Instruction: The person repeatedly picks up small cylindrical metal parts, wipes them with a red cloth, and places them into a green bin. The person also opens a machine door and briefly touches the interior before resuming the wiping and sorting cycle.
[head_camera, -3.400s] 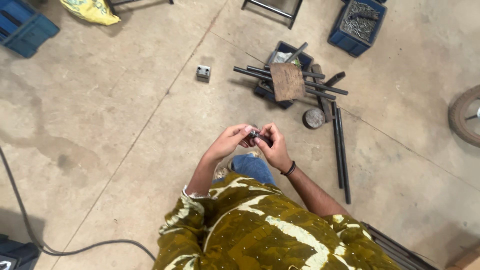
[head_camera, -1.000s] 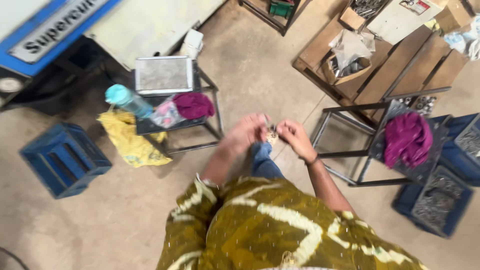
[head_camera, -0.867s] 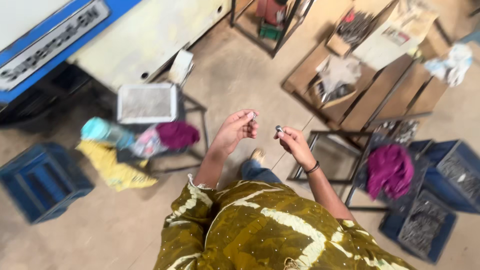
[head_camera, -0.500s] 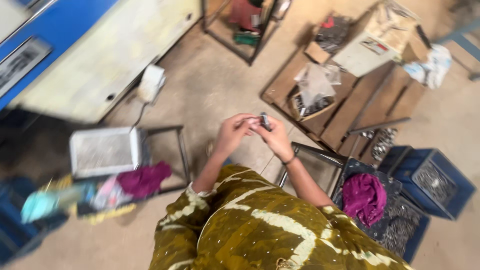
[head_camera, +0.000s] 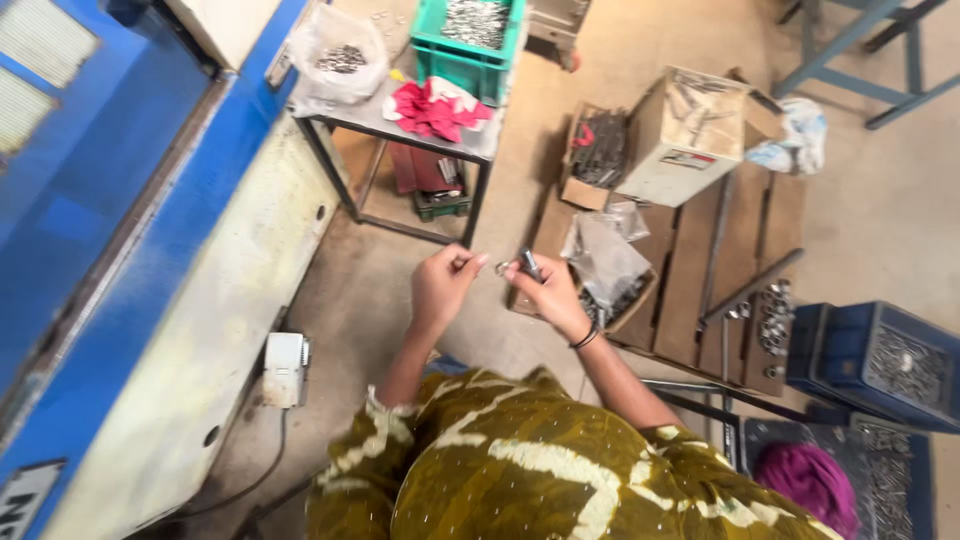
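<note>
Pinching small metal ring | left hand fingers together, seemingly empty | right hand fingers clamped.

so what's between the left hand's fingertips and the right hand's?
Head view: a small metal ring sits in the gap between the left hand and right hand; whether either touches it is unclear.

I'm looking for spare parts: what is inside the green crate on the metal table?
The green crate on the metal table holds a heap of small silvery metal pieces. Their exact kind is too small to tell, and the frame edge cuts off the far part.
</note>
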